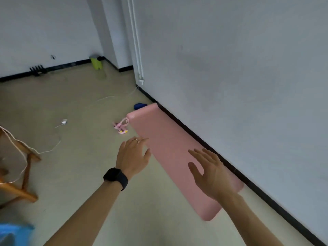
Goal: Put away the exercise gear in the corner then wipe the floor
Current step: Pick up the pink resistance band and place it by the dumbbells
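A pink exercise mat point(170, 148) lies flat on the floor along the right wall. My left hand point(133, 155) hovers at the mat's left edge with relaxed fingers and holds nothing; it wears a ring and a black watch. My right hand point(211, 173) is spread open above the mat's near half, fingers straight. A pink resistance-band exerciser point(121, 127) lies on the floor just left of the mat's far end. A small blue object point(140, 106) sits beyond the mat's far corner, partly hidden by it.
A green dustpan-like item point(96, 63) stands in the far corner. A black object point(37, 70) leans at the back wall. White cable point(56, 144) trails across the floor. Wooden furniture point(19, 174) is at the left, something blue point(14, 233) at bottom left.
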Action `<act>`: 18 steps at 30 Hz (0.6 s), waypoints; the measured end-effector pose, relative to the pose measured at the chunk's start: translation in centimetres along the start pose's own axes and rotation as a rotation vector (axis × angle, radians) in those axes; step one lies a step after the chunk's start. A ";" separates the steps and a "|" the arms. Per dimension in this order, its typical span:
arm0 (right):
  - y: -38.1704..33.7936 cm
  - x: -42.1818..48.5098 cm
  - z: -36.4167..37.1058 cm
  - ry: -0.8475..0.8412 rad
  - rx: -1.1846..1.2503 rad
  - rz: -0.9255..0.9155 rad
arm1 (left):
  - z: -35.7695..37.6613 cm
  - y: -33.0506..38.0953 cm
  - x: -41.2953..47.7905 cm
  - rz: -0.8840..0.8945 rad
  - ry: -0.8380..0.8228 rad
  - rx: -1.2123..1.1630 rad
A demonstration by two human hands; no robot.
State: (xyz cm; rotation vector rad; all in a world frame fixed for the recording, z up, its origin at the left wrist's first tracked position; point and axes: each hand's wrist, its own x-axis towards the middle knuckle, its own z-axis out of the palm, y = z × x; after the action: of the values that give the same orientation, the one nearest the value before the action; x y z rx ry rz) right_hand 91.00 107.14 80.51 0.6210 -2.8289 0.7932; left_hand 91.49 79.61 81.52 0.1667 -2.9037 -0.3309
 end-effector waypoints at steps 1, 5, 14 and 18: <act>-1.2 1.8 1.1 -0.011 0.007 -0.015 | -0.6 -2.2 1.0 -0.025 0.008 0.011; -5.0 9.1 5.2 -0.053 0.028 -0.073 | -1.9 -9.3 4.5 -0.109 0.015 0.021; -9.8 29.0 15.5 -0.140 0.079 -0.208 | -2.3 -23.3 16.3 -0.275 0.053 0.083; -10.8 38.5 19.2 -0.189 0.135 -0.217 | -2.4 -28.6 23.1 -0.350 0.055 0.092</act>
State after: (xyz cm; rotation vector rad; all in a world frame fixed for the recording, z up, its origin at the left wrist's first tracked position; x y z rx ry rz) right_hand 60.34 75.15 78.41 1.0553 -2.8196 0.9346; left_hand 72.07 48.28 81.72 0.6910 -2.8275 -0.2428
